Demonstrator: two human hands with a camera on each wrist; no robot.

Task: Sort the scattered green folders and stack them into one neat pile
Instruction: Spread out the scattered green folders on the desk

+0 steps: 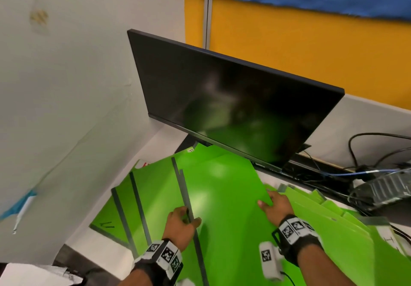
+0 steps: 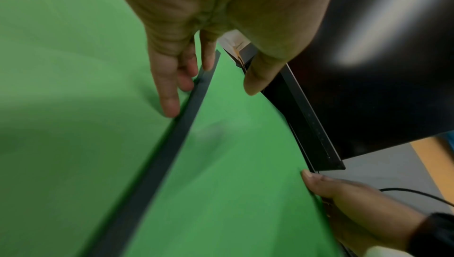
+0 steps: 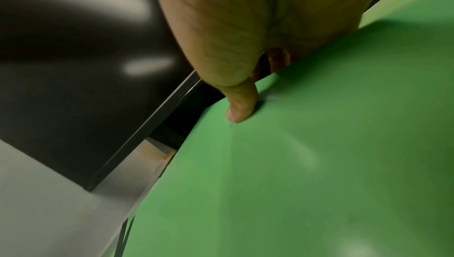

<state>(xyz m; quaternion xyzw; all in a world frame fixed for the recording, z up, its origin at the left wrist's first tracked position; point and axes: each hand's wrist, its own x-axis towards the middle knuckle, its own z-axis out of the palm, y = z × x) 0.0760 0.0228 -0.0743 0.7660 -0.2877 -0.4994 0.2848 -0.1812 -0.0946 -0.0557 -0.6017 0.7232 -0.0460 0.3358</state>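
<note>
Several green folders with dark grey spine strips lie overlapped on the desk. Both hands hold the top green folder [image 1: 222, 196] just below the monitor. My left hand [image 1: 185, 217] pinches its dark spine strip [image 2: 152, 173], with the fingers [image 2: 169, 94] along the strip's left side and the thumb over the cover. My right hand [image 1: 270, 203] grips the folder's right edge; its thumb [image 3: 239, 103] presses on the green cover [image 3: 319, 164] and the fingers are hidden underneath. More folders [image 1: 142, 196] fan out to the left, and another spread [image 1: 333, 230] lies to the right.
A black monitor [image 1: 233, 98] leans over the far edge of the folders. A white partition [image 1: 77, 85] walls the left side. Black and blue cables [image 1: 367, 170] and a grey device [image 1: 389, 187] sit at the right. Crumpled white paper [image 1: 33, 274] lies at the bottom left.
</note>
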